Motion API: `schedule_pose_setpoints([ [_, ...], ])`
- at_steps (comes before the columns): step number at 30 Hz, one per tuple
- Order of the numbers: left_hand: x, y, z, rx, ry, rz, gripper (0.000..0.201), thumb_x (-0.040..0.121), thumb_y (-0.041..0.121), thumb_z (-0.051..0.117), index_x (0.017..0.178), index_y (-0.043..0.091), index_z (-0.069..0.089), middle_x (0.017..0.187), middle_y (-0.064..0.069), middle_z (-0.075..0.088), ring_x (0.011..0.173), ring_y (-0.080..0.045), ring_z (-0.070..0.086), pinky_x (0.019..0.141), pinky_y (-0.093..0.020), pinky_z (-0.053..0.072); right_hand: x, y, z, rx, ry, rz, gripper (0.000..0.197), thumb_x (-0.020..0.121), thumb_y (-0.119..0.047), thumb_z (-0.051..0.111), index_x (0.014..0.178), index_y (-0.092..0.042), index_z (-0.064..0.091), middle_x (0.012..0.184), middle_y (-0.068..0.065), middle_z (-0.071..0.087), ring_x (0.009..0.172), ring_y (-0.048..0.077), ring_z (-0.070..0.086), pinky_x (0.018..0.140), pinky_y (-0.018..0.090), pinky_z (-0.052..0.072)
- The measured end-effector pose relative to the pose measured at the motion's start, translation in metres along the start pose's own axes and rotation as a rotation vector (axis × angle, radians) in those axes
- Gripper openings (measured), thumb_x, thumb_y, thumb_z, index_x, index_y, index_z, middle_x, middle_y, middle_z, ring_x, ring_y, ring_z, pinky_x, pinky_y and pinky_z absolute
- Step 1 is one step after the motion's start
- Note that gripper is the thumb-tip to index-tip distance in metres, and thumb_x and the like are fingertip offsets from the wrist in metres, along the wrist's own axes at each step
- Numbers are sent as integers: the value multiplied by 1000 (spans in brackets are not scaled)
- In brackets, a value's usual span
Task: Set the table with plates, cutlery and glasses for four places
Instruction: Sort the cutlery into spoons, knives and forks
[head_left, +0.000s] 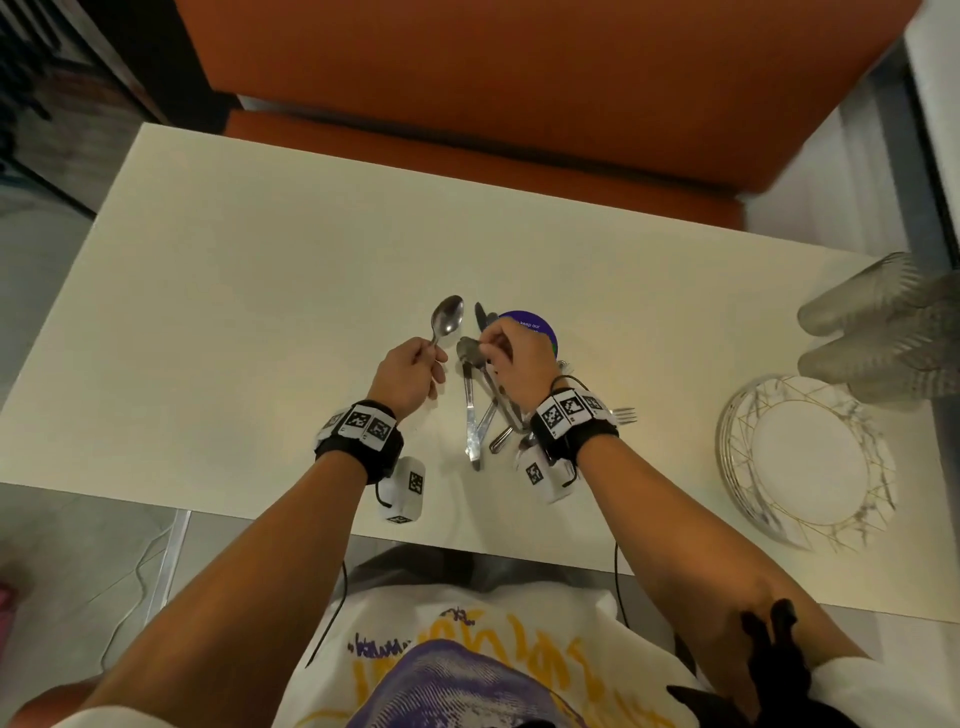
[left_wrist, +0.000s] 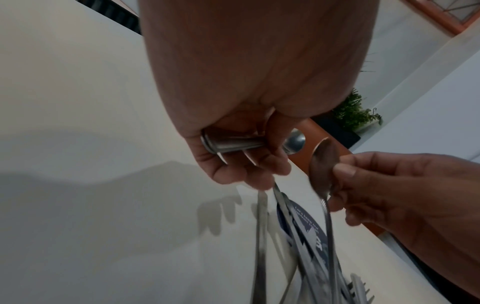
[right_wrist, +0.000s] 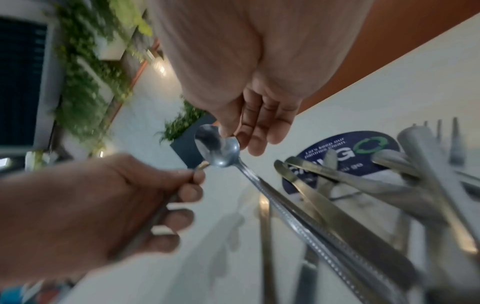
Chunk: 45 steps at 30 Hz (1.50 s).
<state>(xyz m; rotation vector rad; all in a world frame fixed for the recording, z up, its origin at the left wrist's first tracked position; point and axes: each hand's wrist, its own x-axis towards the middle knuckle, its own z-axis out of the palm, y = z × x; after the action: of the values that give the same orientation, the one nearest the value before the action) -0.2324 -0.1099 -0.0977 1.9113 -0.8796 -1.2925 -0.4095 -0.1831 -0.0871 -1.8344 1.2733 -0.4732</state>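
On the cream table (head_left: 234, 291), my left hand (head_left: 434, 358) grips the handle of a steel spoon (head_left: 449, 314), bowl pointing away from me. The fingers (left_wrist: 249, 162) curl round that handle (left_wrist: 228, 144). Just to its right, my right hand (head_left: 485, 345) pinches the bowl of a second spoon (head_left: 467, 352) at the top of the cutlery pile (head_left: 480, 421). In the right wrist view, thumb and fingertips (right_wrist: 255, 148) close on that bowl (right_wrist: 219, 150), its handle running down among knives and forks (right_wrist: 363, 197). A stack of marbled plates (head_left: 805, 462) and ribbed glasses (head_left: 883, 332) sit at the right end.
A round purple sticker (head_left: 527, 323) lies on the table under the cutlery. An orange bench (head_left: 519, 104) runs along the far side. The table's near edge is right against my body. Potted plants (left_wrist: 353, 113) stand beyond the table.
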Motion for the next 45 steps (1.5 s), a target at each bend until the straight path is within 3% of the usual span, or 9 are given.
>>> schedule_pose_setpoints([
  [7, 4, 21, 5, -184, -81, 3, 28, 110, 14, 43, 104, 8, 69, 97, -14, 79, 83, -27, 76, 75, -42, 60, 13, -27, -19, 450, 313, 310, 3, 94, -12, 65, 96, -13, 66, 78, 9, 75, 63, 20, 71, 62, 34, 62],
  [11, -2, 38, 14, -297, -185, -41, 25, 108, 17, 51, 112, 3, 70, 97, -24, 77, 86, -42, 76, 79, -51, 64, 16, -36, -23, 636, 386, 519, 6, 93, -8, 64, 98, -8, 67, 72, 13, 76, 65, 28, 75, 70, 45, 64],
  [16, -7, 50, 19, -318, -295, -75, 23, 105, 19, 54, 112, 10, 74, 83, -20, 71, 58, -31, 64, 51, -33, 51, 10, -36, -21, 669, 470, 607, 5, 90, -7, 67, 95, -7, 68, 71, 12, 76, 64, 27, 76, 69, 42, 65],
  [19, -2, 46, 20, -319, -296, -94, 27, 104, 19, 50, 109, 18, 76, 73, -12, 62, 47, -21, 47, 48, -28, 28, 5, -36, -21, 589, 483, 613, 7, 89, -10, 67, 96, -10, 69, 72, 8, 76, 61, 22, 75, 64, 37, 65],
  [25, 2, 43, 13, -263, -349, -117, 36, 100, 21, 43, 109, 11, 77, 64, -4, 50, 44, -16, 33, 43, -23, 20, 4, -28, -12, 355, 490, 546, 5, 79, -25, 71, 83, -24, 67, 76, -2, 76, 70, 18, 75, 69, 39, 64],
  [28, 3, 43, 9, -189, -352, -116, 37, 99, 18, 40, 95, 17, 76, 60, 0, 44, 43, -15, 28, 44, -22, 18, 3, -31, -10, 366, 477, 524, 16, 81, -17, 69, 94, -24, 64, 80, -1, 74, 69, 21, 75, 67, 42, 64],
  [33, 10, 41, 1, -157, -379, -128, 32, 99, 18, 39, 90, 14, 69, 61, 0, 39, 38, -12, 26, 39, -19, 19, -1, -40, -22, 244, 356, 340, 34, 94, -20, 62, 127, -27, 61, 90, -1, 72, 77, 16, 72, 72, 29, 62],
  [39, 21, 52, 1, -105, -460, -111, 28, 99, 19, 40, 85, 13, 64, 58, 0, 39, 39, -12, 25, 39, -19, 19, 11, -30, -43, 23, 265, 166, 30, 95, -4, 56, 111, -19, 76, 93, 5, 78, 68, 14, 73, 71, 29, 62],
  [45, 54, 77, 21, 142, -368, 132, 16, 97, 22, 62, 87, 14, 70, 68, 2, 63, 52, -16, 50, 47, -23, 36, 35, -11, -66, 96, 366, 295, 20, 93, -12, 61, 103, -21, 75, 76, 3, 76, 63, 18, 74, 72, 38, 63],
])
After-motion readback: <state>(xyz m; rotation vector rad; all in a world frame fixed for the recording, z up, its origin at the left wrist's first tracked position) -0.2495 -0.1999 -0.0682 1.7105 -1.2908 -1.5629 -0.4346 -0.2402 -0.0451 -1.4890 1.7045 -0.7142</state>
